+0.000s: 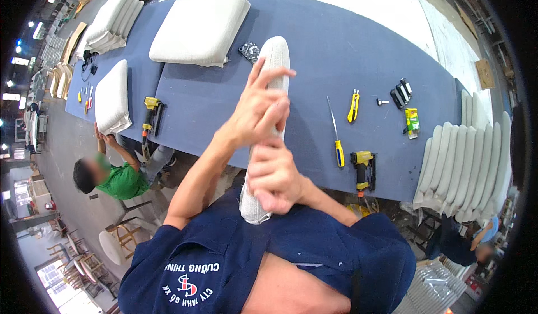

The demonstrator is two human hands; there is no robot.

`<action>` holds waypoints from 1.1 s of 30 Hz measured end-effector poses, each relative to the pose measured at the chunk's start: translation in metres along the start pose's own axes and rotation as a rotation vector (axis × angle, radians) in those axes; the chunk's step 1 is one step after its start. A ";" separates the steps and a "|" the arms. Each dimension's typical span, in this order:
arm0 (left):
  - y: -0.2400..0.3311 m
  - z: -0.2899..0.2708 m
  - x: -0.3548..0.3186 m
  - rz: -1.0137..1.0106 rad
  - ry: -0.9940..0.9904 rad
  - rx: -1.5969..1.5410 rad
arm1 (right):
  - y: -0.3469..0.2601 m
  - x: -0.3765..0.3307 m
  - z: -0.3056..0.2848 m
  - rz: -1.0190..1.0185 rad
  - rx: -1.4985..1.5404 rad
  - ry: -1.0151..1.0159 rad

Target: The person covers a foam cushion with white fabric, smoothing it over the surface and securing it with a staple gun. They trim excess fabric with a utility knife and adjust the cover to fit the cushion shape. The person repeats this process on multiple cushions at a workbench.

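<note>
A padded seat cushion (276, 53) in light grey-white fabric stands on its narrow edge in front of me, its near end against my body. Higher up on it is my left hand (262, 109), fingers bent over the cushion's upper edge, one finger stretching past its right side. Closer to me, my right hand (274, 174) is closed around the same edge with its fingers curled. Both hands cover the middle of the cushion, so the fabric there is hidden.
A screwdriver (339, 152), a yellow cutter knife (353, 107) and a staple gun (363, 171) lie on the blue table (308, 135) to the right. Several cushions (459, 163) stand at far right. Another cushion (199, 31) lies beyond; a person in green (120, 177) works at left.
</note>
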State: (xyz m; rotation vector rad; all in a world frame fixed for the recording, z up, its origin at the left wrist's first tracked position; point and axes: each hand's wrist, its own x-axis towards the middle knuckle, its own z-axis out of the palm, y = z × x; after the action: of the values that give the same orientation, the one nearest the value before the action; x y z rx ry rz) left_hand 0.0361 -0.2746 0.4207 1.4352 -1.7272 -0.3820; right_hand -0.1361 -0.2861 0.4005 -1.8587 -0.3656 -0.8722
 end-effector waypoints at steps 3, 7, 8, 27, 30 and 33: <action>0.023 0.018 -0.045 0.006 0.045 -0.120 | -0.021 -0.026 -0.010 0.057 0.167 -0.014; 0.053 0.054 -0.132 -0.103 0.146 -0.416 | -0.051 -0.059 -0.023 0.235 0.410 0.133; 0.065 0.055 -0.153 -0.171 0.157 -0.459 | -0.056 -0.061 -0.024 0.256 0.385 0.168; 0.123 0.063 -0.201 -0.035 0.282 0.045 | -0.124 -0.120 0.049 0.475 -0.437 0.309; 0.128 0.047 -0.206 -0.193 0.243 -0.066 | -0.144 -0.109 0.068 0.528 -0.565 0.433; 0.125 0.037 -0.204 -0.367 0.205 -0.207 | -0.139 -0.105 0.076 0.477 -0.781 0.475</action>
State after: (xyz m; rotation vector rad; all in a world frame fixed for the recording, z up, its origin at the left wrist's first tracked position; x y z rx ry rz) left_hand -0.0755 -0.0600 0.4026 1.5772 -1.2230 -0.5704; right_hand -0.2611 -0.1427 0.4013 -2.1866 0.7913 -1.1625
